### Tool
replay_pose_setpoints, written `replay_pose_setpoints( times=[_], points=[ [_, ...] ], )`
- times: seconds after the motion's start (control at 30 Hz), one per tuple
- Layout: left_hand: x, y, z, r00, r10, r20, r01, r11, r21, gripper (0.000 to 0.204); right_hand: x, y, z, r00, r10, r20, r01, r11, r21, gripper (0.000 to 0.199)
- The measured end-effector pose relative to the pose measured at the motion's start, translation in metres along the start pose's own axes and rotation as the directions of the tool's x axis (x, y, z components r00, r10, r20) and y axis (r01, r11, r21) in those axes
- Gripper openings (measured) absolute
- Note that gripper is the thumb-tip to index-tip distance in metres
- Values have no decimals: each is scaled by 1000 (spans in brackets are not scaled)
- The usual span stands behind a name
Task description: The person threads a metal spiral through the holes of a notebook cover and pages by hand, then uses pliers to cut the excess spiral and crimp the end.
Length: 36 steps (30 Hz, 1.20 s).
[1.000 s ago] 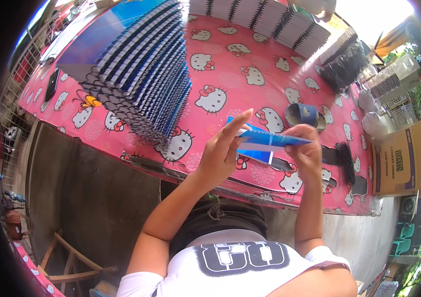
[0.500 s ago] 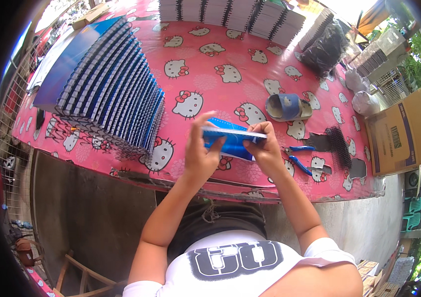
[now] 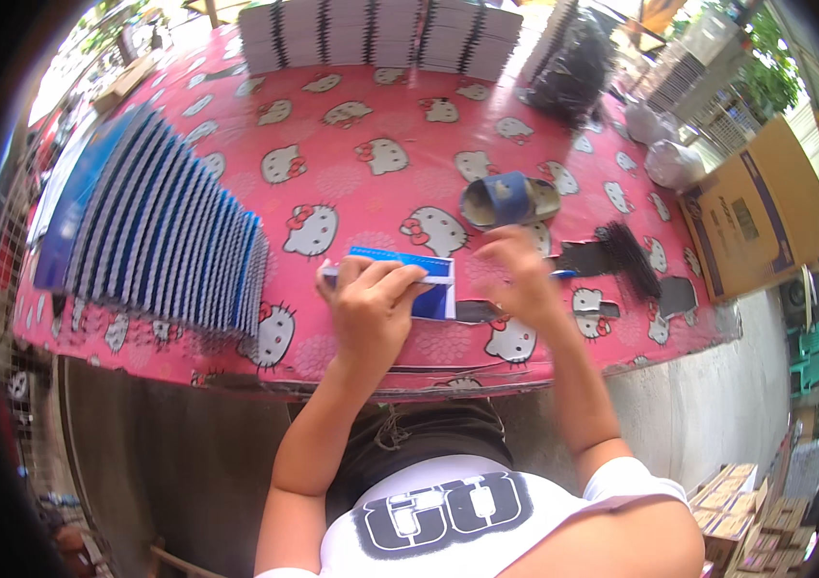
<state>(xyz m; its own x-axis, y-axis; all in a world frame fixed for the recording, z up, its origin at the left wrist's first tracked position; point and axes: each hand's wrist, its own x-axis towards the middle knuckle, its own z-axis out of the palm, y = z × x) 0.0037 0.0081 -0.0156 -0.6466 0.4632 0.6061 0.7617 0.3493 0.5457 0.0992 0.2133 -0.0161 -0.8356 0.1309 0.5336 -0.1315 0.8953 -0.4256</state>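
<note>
Head view shows me the left grip (image 3: 371, 304) pinching the pad (image 3: 438, 280), long axis sideways; the right grip (image 3: 525, 277), too blurred to judge, sits near its right end

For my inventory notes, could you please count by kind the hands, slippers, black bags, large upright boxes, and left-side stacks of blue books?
Left hand and right hand: 2
Slipper: 1
Black bag: 1
Large upright box: 1
Stack of blue books: 1
Total: 6
The blue-covered pages at the left hand overlap, so they are uncounted.
</note>
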Motion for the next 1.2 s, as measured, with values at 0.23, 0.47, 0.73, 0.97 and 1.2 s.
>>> replay_pose_setpoints(
  times=[0.23,0.47,0.73,0.97,1.2],
  points=[
    [11,0,5,995,2,101,11,992,-128,13,-60,149,-106,770,586,-253,-609,556,-566,22],
    [13,9,0,989,-69,132,83,991,-107,14,-50,154,-127,833,430,-348,-552,607,-572,18],
    [9,5,5,997,-55,46,57,996,-63,17,-6,-32,-27,968,242,74,-252,904,344,27],
    [8,9,0,998,-27,49,32,995,-94,19,6,-34,-19,987,162,-20,-152,959,241,24],
    [8,9,0,1000,-14,21,16,995,-101,18,10,-35,-7,996,55,-64,-38,967,251,21]
  ],
)
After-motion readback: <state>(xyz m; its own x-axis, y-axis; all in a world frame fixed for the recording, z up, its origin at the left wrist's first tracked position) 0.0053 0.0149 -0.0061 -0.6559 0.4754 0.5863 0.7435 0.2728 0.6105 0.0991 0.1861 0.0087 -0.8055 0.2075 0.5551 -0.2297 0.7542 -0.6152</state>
